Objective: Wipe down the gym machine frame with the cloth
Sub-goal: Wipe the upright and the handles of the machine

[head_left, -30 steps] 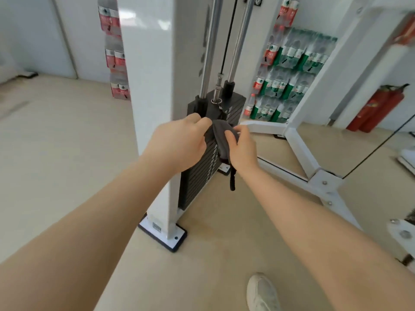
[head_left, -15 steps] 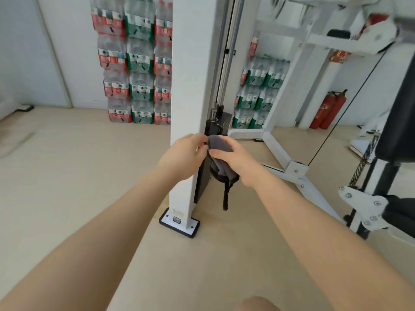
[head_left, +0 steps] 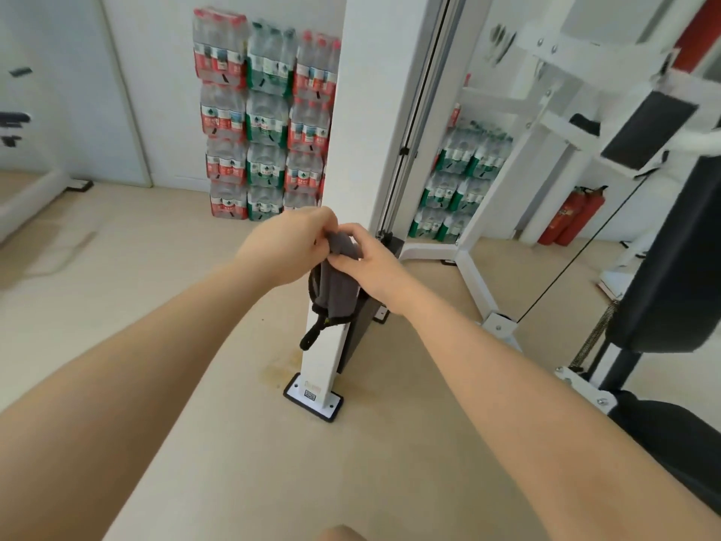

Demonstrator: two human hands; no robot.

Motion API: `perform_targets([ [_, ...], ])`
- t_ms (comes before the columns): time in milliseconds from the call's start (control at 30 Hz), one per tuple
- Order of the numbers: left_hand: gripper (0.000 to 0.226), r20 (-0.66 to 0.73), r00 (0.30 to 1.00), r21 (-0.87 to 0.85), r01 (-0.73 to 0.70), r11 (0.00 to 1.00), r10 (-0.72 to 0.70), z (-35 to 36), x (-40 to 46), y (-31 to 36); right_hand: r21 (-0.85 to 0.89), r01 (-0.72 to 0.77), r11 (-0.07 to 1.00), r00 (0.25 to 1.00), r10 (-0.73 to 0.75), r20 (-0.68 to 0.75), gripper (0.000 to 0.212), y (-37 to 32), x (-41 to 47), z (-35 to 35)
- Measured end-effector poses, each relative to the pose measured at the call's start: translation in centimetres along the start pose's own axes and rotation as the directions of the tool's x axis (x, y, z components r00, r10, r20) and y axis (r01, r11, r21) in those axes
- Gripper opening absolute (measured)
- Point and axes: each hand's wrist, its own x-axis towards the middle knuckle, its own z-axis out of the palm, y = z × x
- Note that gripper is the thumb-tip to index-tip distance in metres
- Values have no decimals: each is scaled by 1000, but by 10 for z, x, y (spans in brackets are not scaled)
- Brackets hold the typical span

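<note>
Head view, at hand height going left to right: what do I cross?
Left hand → grey cloth gripped by both hands, in front of the white upright post → right hand → red fire extinguishers.

I see a grey cloth (head_left: 338,285) with a black loop (head_left: 312,337) against the white frame (head_left: 343,130), which has a black base plate (head_left: 314,402). The floor (head_left: 156,287) is beige, the bottle packs (head_left: 265,119) have red and green labels, and the extinguishers (head_left: 573,216) are red.
</note>
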Motion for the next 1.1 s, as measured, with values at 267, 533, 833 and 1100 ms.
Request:
perform_targets([
  [267,15,125,992,-63,38,997,-30,-124,60,84,-412,117,904,989,-144,-34,12,-134,2,-85],
  [533,22,333,941,-57,91,994,-67,-175,102,102,-418,-66,906,930,207,302,30,-191,24,-147],
  [833,23,411,863,-620,500,605,-292,-190,118,57,-49,-258,965,941,263,215,13,-195,55,-144],
  [1100,13,465,851,-703,523,482,-243,-185,136,2,95,-351,932,932,357,-58,12,-194,98,-98],
])
